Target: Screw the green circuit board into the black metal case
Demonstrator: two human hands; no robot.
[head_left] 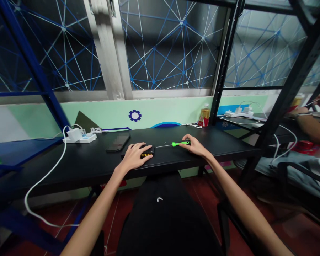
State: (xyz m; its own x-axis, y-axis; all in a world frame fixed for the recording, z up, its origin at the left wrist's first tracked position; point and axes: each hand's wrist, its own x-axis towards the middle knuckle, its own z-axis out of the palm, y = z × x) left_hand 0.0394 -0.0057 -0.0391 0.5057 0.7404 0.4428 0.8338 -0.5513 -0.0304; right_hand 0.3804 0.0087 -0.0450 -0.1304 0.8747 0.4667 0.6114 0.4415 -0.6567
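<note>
My left hand [136, 153] lies on a small black device with a yellow label [146, 153] on the black desk [96, 163], fingers curled over it and pressing it down. My right hand [193, 144] grips the black end of a green-handled screwdriver [180, 143]. Its thin metal shaft [164, 145] runs left, with the tip at the device's right end. Both hands are near the middle of the desk, close to its front edge.
A dark phone [118, 143] lies left of the device. A white power strip with a charger [78, 136] and trailing cable sits at the back left. A drink bottle [204, 116] stands at the back right. Another person's arm [309, 124] works at the neighbouring desk, right.
</note>
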